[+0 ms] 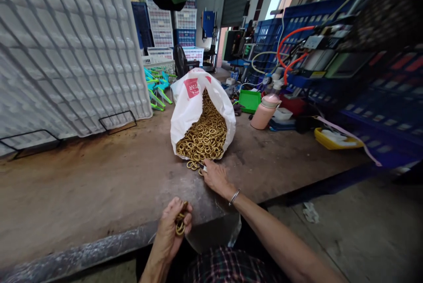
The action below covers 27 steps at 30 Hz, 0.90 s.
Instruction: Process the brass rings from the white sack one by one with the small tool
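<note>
A white plastic bag (185, 115) with red print lies on its side on the table, its mouth facing me. Brass-coloured rings (205, 137) fill it, and a few loose rings (191, 165) have spilled out in front. My left hand (173, 225) is at the table's front edge, fingers closed around several of these rings. My right hand (216, 178), with a metal bracelet on the wrist, reaches to the spilled rings at the bag's mouth. Its fingers are closed together, with a small dark and white object at their tips that I cannot make out.
Stacked white plastic trays (66, 53) stand at the left beside black wire stands (117, 120). Behind are green and blue hangers (158, 87). To the right are a pink bottle (264, 113), a green tray (250, 101), a yellow tray (337, 139) and a machine with orange hoses (287, 49).
</note>
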Motion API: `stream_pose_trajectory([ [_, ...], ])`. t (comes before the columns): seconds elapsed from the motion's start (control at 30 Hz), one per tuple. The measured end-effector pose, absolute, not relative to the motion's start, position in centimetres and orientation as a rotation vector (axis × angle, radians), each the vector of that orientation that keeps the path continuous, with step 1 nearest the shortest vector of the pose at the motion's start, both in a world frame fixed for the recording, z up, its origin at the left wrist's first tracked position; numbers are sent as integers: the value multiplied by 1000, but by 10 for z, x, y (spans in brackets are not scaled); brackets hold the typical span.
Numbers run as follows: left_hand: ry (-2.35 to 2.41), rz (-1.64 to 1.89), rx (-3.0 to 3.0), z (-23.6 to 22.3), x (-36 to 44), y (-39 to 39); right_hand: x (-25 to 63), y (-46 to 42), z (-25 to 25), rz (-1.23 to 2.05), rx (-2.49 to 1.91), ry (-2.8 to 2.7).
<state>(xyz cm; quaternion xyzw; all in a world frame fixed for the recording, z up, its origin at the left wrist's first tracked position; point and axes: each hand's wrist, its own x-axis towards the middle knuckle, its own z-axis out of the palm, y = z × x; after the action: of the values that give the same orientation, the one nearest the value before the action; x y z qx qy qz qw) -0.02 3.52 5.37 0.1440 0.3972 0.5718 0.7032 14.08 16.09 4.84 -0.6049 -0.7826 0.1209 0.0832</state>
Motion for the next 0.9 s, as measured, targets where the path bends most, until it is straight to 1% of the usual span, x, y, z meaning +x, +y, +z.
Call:
stream_pose_trajectory([
  [0.2, 843, 1263, 259, 51, -2, 35, 140, 161, 50, 332, -1777, -2342],
  [0.3, 834, 1257, 201, 44, -1, 38, 140, 163, 47, 344, -1821, -2295],
  [0.4, 807, 1323, 203, 34, 0, 43, 138, 168, 42, 284, -1819, -2295],
  [0.67, 762, 1356, 215, 21, 2, 51, 142, 173, 30, 257, -1712, -2326],
  [0.8, 869, 1294, 217, 24, 5, 53, 148, 176, 31, 397, -1579, -2221],
  [0.9, 929, 1311, 216, 35, 10, 53, 148, 171, 38, 626, -1428, -2038],
])
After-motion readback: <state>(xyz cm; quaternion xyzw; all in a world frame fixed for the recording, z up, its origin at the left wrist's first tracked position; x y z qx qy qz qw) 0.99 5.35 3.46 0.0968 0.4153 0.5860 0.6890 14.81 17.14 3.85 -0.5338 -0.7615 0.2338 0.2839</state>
